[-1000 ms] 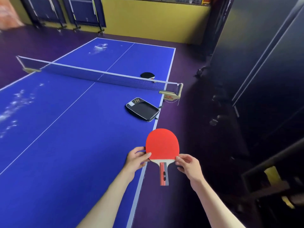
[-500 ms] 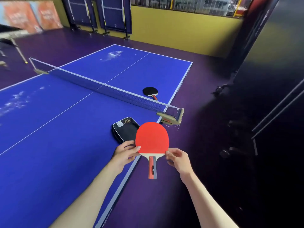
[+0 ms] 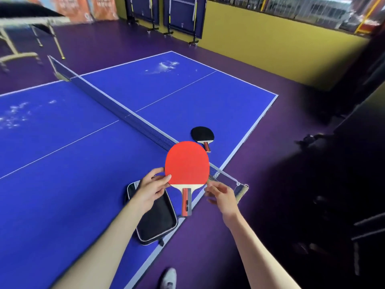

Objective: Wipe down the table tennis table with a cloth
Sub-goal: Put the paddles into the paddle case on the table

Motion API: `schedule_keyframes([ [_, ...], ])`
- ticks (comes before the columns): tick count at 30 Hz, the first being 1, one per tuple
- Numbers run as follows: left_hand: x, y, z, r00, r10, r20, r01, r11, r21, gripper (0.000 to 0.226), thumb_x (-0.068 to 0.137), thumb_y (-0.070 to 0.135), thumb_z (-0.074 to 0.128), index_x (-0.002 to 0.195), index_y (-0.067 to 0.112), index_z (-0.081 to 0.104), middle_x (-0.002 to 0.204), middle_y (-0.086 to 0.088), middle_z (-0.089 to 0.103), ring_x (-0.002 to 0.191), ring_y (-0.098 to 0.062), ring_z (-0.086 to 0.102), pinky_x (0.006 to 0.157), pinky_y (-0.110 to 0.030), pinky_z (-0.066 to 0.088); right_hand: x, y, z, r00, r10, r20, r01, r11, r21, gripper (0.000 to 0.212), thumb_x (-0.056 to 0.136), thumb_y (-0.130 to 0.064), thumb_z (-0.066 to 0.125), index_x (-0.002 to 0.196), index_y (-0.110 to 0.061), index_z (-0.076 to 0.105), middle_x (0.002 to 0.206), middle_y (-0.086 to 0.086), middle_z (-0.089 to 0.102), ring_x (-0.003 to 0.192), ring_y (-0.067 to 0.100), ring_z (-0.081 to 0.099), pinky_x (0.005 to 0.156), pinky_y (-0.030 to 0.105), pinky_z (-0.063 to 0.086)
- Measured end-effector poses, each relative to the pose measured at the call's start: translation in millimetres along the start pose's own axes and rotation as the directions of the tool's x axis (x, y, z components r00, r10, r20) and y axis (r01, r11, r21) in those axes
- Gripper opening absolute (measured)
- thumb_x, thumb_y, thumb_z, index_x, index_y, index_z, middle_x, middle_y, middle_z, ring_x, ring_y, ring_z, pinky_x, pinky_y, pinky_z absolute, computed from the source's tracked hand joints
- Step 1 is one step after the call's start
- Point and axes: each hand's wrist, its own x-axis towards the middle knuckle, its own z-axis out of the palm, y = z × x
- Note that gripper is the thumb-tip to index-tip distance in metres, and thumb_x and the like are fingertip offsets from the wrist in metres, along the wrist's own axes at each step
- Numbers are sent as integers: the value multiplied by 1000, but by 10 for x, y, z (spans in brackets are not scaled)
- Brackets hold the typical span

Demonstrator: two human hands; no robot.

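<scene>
Shoe: a grey-white shoe point(image 3: 169, 277) is seen on the purple floor point(image 3: 208, 247), just off the near edge of the desk.
Case: a black zipped paddle case with a pale rim point(image 3: 155, 217) lies flat at the near edge, partly covered by the left forearm.
Left hand: the left hand point(image 3: 153, 189) is pinched on the left rim of the red-faced wooden paddle with a red and black handle point(image 3: 187, 163), thumb on the rubber.
Right hand: the right hand point(image 3: 221, 196) is blurred; its fingertips are pinched at the lower right rim of the blade, as far as can be told.
Step in hand: the paddle is judged to be being cleared away before wiping; it is best held by the rim and laid in or beside the case, handle clear of the net.
Net: a dark mesh net with a white top band point(image 3: 125, 113) spans the desk; its clamp post point(image 3: 242, 189) sits just beyond the right hand.
Second paddle: a black-faced paddle point(image 3: 202, 134) lies past the net, to be lifted too.
Desk: the blue table tennis desk with white lines point(image 3: 62, 184) carries white smears point(image 3: 164, 66) on the far half and others at far left point(image 3: 14, 114).
Cloth: none is in view; it must be fetched.
</scene>
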Motion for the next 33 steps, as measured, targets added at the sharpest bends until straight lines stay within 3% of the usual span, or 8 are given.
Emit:
schedule_keyframes([
  [7,1316,404,254,991,-39,-126,26,994,-104,35,83,16,83,116,19,69,100,-7,75,87,-21,68,68,-21,41,1505,-422,-127,999,47,-22,-47,999,-13,16,103,-13,61,107,-7,74,86,6,73,75,13,70,66,25,56],
  [10,1724,585,376,984,-56,-170,35,991,-126,34,84,14,82,115,18,69,100,-7,75,84,-20,67,69,-23,41,2151,-486,-161,994,104,-45,-105,994,-20,14,103,-19,64,106,-12,75,92,6,77,80,18,73,73,32,56],
  [17,2587,777,628,953,-75,-293,17,980,-196,35,83,16,83,115,17,68,101,-9,73,88,-21,67,74,-25,44,3622,-296,-119,971,238,-24,-239,957,-166,7,102,-14,62,101,-12,68,90,10,72,73,19,67,65,31,53],
  [21,2887,739,740,908,-103,-406,-6,966,-258,35,85,14,81,118,18,68,101,-8,71,88,-20,65,76,-26,44,4255,10,-59,962,259,-85,-272,890,-365,22,93,-27,69,109,-12,65,95,3,71,74,23,67,69,40,57],
  [23,2990,718,760,882,-118,-456,-18,959,-284,34,86,13,80,118,18,68,102,-8,72,88,-20,66,75,-26,44,4441,59,6,965,231,-123,-262,859,-440,33,90,-33,74,108,-13,55,100,3,63,78,24,63,69,40,50],
  [28,3174,691,793,829,-139,-541,-43,949,-311,34,87,11,78,119,19,67,99,-5,75,86,-17,69,74,-25,45,4776,271,86,960,215,-176,-278,767,-578,54,85,-41,80,117,-11,49,118,8,47,102,37,59,74,41,44],
  [30,3215,690,789,822,-137,-552,-51,949,-311,34,88,11,78,119,19,67,98,-5,74,85,-18,68,76,-26,45,4858,356,118,948,265,-179,-318,729,-606,51,86,-40,78,117,-10,51,119,11,50,105,39,59,76,41,44],
  [33,3215,673,751,812,-135,-568,-56,950,-306,34,87,12,79,118,20,68,97,-6,73,84,-19,67,77,-28,46,4909,439,159,946,255,-199,-319,638,-701,33,89,-39,68,102,-11,58,105,10,62,95,38,63,74,41,51],
])
